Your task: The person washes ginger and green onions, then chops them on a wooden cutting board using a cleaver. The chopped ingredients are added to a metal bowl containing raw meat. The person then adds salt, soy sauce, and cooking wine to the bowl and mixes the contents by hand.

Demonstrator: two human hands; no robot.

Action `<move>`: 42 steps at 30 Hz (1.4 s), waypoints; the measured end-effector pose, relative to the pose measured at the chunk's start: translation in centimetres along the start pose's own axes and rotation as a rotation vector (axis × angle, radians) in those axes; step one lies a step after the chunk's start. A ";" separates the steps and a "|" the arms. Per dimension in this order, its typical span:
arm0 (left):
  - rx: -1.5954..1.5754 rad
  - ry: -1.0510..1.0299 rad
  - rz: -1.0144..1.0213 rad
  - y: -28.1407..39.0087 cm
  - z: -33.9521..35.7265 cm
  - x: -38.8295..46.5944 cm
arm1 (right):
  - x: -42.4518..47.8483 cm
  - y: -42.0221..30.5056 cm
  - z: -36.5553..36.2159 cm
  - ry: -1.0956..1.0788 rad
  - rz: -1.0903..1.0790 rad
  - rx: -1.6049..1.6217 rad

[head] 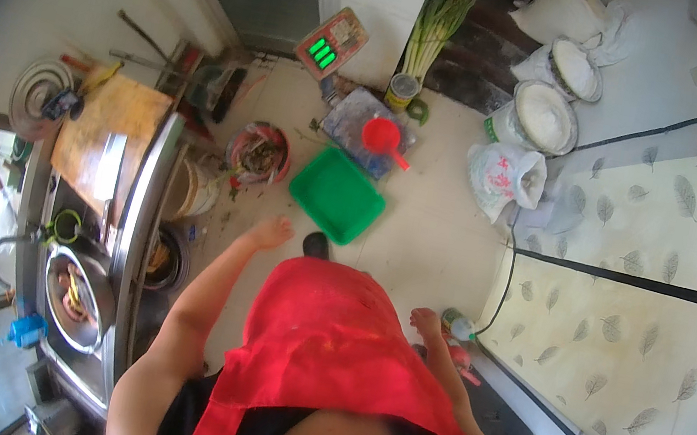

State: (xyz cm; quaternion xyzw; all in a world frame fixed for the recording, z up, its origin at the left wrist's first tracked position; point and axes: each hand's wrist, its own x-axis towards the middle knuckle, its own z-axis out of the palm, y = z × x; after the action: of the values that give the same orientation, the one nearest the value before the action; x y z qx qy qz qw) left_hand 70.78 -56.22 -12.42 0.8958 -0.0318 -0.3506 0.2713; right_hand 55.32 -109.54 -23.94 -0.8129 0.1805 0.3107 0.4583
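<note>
My left hand [271, 233] hangs at my side above the floor, loosely curled and with nothing visible in it. It is nearest to a green plastic tray [333, 194] that lies on the tiles ahead of my dark shoe [316, 245]. Over on the other side, my right hand [426, 322] hangs loose and appears to hold nothing, close to a bottle [458, 324] on the floor. Beyond the tray stands a platform scale [348, 121] with a lit green display [323, 54]. A red plastic scoop [381, 137] rests on its platform.
To the left, a cleaver [110, 165] lies on a wooden cutting board [88, 130] beside a sink basin [92, 340]. A bin of scraps [258, 156] stands near the tray. Flour containers [546, 117], a sack [498, 181] and green onions [434, 30] are at the far right.
</note>
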 end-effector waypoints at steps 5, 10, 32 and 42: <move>-0.064 0.349 0.253 4.9 -15.1 8.1 | 4.0 -11.0 -5.2 0.030 0.314 0.076; 0.070 0.722 0.437 18.7 -33.5 13.9 | 15.7 -16.6 -12.0 0.070 0.266 0.306; 0.273 2.070 -0.171 42.4 -56.9 43.4 | 93.5 -56.8 -26.7 -0.104 -0.121 0.072; 0.177 1.908 -0.476 39.2 -56.2 46.6 | 112.7 -69.9 -18.9 -0.028 -0.072 -0.010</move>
State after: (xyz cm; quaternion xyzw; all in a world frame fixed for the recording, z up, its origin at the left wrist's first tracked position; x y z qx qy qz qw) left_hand 147.31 -74.98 13.18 0.8031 0.3552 0.4769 0.0378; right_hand 185.80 -90.78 -47.96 -0.8167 0.1430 0.3062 0.4677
